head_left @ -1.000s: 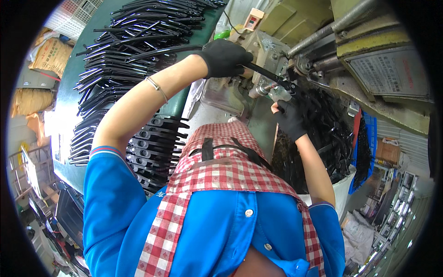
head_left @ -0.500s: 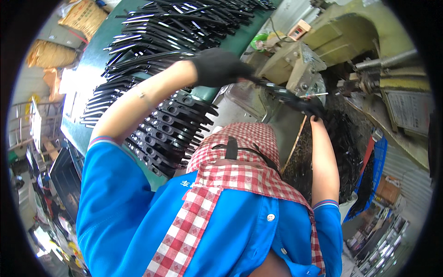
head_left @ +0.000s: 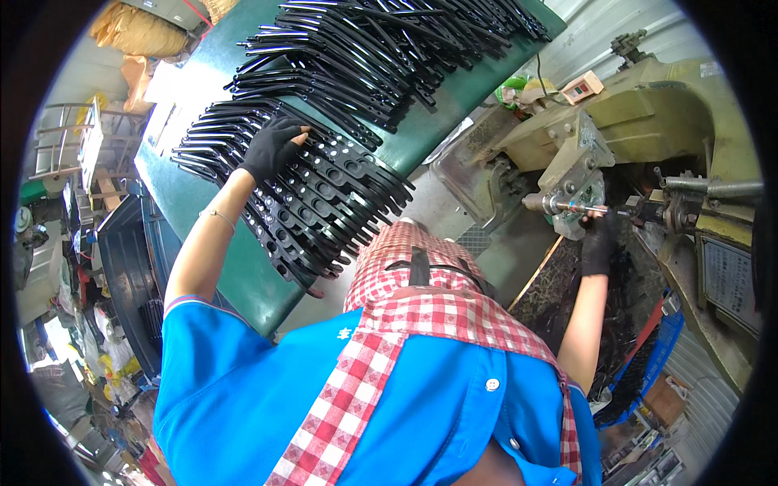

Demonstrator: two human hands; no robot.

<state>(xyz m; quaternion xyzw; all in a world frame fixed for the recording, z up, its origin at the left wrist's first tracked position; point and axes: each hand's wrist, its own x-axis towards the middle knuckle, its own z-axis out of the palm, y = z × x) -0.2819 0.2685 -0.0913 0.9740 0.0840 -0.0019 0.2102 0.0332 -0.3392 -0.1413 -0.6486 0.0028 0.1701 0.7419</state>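
My left hand (head_left: pixel 274 151), in a black fingerless glove, lies on a tight row of black metal bars (head_left: pixel 324 186) with round holes. Its fingers curl around one bar's upper part; their grip is partly hidden. At the machine's horizontal spindle (head_left: pixel 559 204), my right hand (head_left: pixel 600 241), gloved the same way, has its fingertips closed together. Something small and thin seems to be between them, too small to name. Both the row and a larger pile of bent black bars (head_left: pixel 356 57) rest on the green table (head_left: pixel 267 296).
The olive machine (head_left: pixel 640 113) stands to the right, with a switch box (head_left: pixel 582 87) on it. Below my right forearm is a bin of dark parts (head_left: pixel 551 304), beside a blue crate (head_left: pixel 652 356). Sacks (head_left: pixel 138 31) and shelving are at the far left.
My left hand has swung from near the machine back to the row of bars on the left. My right hand has shifted to the spindle. The whole view has tilted slightly.
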